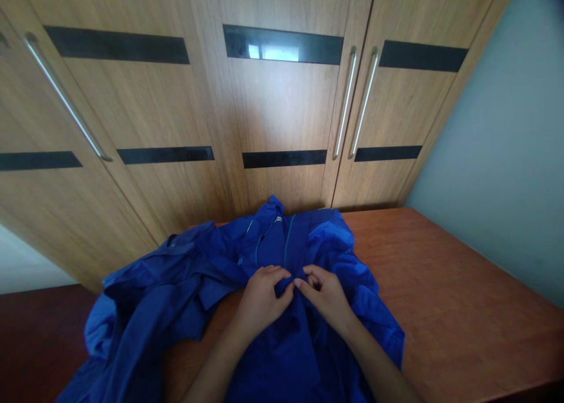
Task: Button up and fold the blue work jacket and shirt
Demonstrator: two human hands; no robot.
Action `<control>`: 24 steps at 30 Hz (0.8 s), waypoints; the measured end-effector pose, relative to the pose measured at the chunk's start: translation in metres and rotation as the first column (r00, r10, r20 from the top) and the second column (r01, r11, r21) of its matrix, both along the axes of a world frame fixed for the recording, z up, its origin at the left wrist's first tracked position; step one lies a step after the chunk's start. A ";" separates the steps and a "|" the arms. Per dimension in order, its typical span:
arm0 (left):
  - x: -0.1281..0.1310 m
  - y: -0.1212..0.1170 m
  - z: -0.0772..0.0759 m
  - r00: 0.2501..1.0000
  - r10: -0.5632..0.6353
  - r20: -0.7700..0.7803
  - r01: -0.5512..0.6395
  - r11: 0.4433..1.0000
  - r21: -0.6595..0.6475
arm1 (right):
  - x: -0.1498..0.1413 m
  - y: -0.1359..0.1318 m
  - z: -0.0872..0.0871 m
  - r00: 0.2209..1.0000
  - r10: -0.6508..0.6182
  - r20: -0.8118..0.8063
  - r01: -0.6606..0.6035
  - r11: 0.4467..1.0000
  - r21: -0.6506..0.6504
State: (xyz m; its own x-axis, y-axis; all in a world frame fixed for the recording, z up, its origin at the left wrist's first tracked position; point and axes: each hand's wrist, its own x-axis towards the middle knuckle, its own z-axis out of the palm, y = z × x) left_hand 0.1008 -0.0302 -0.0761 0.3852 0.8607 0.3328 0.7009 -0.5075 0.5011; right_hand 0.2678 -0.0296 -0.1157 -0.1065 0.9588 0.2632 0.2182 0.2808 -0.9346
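Note:
A blue jacket [273,356] lies spread and rumpled over the wooden surface, its front strip with light blue piping running up the middle. My left hand [267,294] pinches the cloth at this strip between thumb and fingers. Close beside it, my right hand [324,291] has its fingers curled and its thumb pressed to the same spot. Whatever small part lies under the fingertips is hidden. To the left, a sleeve or another bunched part of blue cloth [154,309] hangs toward the front; whether it is one piece with the jacket I cannot tell.
The reddish-brown wooden surface [449,291] extends to the right. Behind it stands a wooden wardrobe [282,109] with black strips and long metal handles [346,103]. A pale wall [506,156] rises on the right. Dark reddish floor [39,326] shows at the lower left.

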 end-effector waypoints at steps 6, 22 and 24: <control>-0.001 0.000 0.005 0.988 -0.026 0.153 0.048 0.989 -0.143 | 0.001 0.001 0.000 0.999 -0.022 0.036 0.020 0.999 0.040; -0.012 0.006 0.003 0.967 0.022 0.252 0.025 0.983 -0.181 | 0.001 0.003 0.000 0.999 -0.009 0.038 0.009 1.000 -0.012; -0.011 0.004 0.005 0.971 -0.009 0.237 0.052 0.983 -0.174 | 0.002 0.002 0.000 1.000 0.018 0.014 -0.017 0.999 -0.032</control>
State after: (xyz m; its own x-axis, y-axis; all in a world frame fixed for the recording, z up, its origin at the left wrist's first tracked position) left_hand 0.0896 -0.0258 -0.0710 0.3417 0.9032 0.2597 0.5385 -0.4146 0.7335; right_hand 0.2695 -0.0271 -0.1156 -0.1268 0.9647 0.2308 0.2265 0.2547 -0.9401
